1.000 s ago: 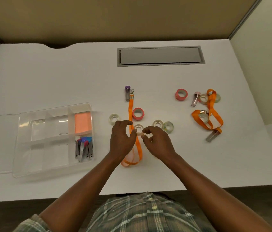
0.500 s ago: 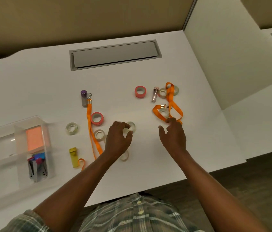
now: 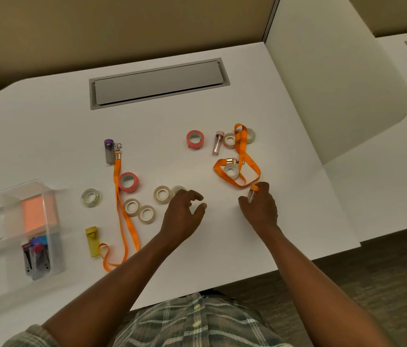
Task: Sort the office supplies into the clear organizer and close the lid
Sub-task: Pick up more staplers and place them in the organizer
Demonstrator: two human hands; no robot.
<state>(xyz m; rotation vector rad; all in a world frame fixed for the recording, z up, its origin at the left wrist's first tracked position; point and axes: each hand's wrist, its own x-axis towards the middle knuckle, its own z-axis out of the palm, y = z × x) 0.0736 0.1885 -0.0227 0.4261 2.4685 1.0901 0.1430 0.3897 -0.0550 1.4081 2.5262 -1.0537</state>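
Observation:
The clear organizer (image 3: 9, 204) sits at the left edge with orange sticky notes (image 3: 34, 212) and a bundle of clips (image 3: 36, 256) in its right compartments. My left hand (image 3: 183, 216) hovers open beside two tape rolls (image 3: 162, 194). My right hand (image 3: 260, 209) closes on the clear tube (image 3: 252, 196) at the end of the right orange lanyard (image 3: 243, 161). More tape rolls lie on the table: pink ones (image 3: 127, 182) (image 3: 195, 139), pale ones (image 3: 138, 210) and a clear one (image 3: 90, 197). A second orange lanyard (image 3: 122, 209) runs from a purple-capped tube (image 3: 108, 151) down to a yellow tube (image 3: 91, 242).
The white desk (image 3: 47, 136) has a grey cable hatch (image 3: 158, 82) at the back. A white partition (image 3: 335, 83) rises on the right. The desk's front edge runs just below my forearms.
My view swung right, so the organizer slid to the left edge. Both hands left the tape roll on the middle lanyard; my right hand reached right and took the tube on the right lanyard.

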